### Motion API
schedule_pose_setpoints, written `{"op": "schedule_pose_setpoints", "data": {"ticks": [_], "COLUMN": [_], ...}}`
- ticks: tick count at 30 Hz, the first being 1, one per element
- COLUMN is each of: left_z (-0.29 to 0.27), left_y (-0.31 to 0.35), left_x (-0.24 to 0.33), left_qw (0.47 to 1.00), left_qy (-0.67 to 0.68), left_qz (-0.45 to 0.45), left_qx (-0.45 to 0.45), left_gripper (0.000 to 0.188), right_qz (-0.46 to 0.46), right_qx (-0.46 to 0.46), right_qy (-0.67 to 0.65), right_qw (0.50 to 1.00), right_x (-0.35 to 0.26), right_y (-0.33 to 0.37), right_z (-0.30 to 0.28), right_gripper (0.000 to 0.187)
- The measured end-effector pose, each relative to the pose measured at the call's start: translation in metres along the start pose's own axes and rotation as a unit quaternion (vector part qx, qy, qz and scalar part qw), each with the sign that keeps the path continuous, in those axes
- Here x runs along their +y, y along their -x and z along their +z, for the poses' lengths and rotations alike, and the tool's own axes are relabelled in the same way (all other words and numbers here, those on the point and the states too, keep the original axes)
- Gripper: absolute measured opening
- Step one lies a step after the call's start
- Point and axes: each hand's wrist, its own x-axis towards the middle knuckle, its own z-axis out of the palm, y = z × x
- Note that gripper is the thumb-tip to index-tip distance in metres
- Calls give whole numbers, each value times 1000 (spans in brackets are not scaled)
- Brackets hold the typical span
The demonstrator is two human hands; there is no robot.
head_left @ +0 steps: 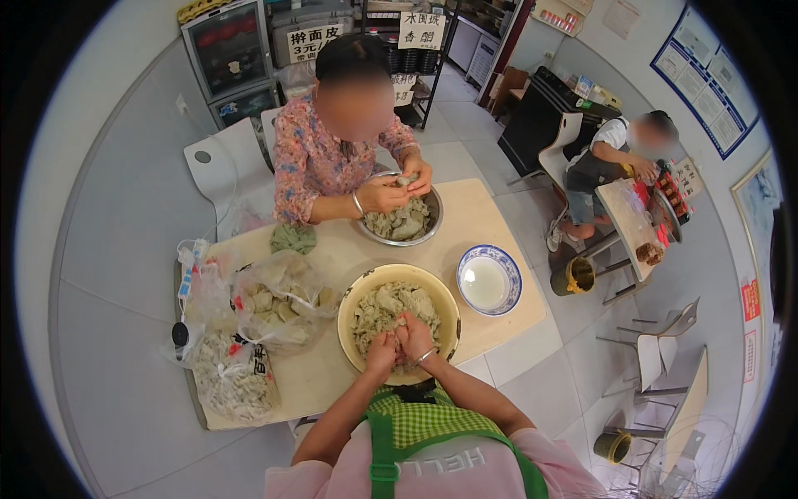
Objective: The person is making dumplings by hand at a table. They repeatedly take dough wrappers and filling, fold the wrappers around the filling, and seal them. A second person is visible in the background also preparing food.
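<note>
A cream enamel basin point(451, 301) with a dark chipped rim stands at the table edge in front of me. Soft, torn grey-green food pieces point(389, 303) fill it. My left hand point(382, 353) and my right hand point(415, 338) meet low over this heap, fingers pinched close together around a small piece of it, mostly hidden by the fingers. A bracelet circles my right wrist. Right of the basin sits a blue-and-white bowl point(489, 280) holding whitish liquid. Across the table, a person in a floral shirt pinches a similar piece above a steel bowl point(437, 218) of the same food.
Clear plastic bags point(283, 299) of grey-green pieces and a bag of pale shreds point(234, 387) cover the table's left side, near a power strip point(188, 270). A green bundle point(293, 239) lies behind them. Another person sits at a table point(619, 208) far right, beside a bin point(573, 276).
</note>
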Motion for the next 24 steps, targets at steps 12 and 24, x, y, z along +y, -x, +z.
{"op": "schedule_pose_setpoints", "data": {"ticks": [12,24], "left_z": [-11,-6], "left_y": [2,14], "left_x": [11,16], "left_qw": [990,933], "left_qy": [-36,-269], "left_qz": [115,238], "left_qx": [67,14], "left_gripper": [19,45], "right_qz": [239,229], "right_qx": [51,-224], "right_qy": [-256,-405], "right_qw": [935,856], "right_x": [28,28], "right_y": [-11,-5], "right_z": [0,-30], "right_gripper": [17,34]}}
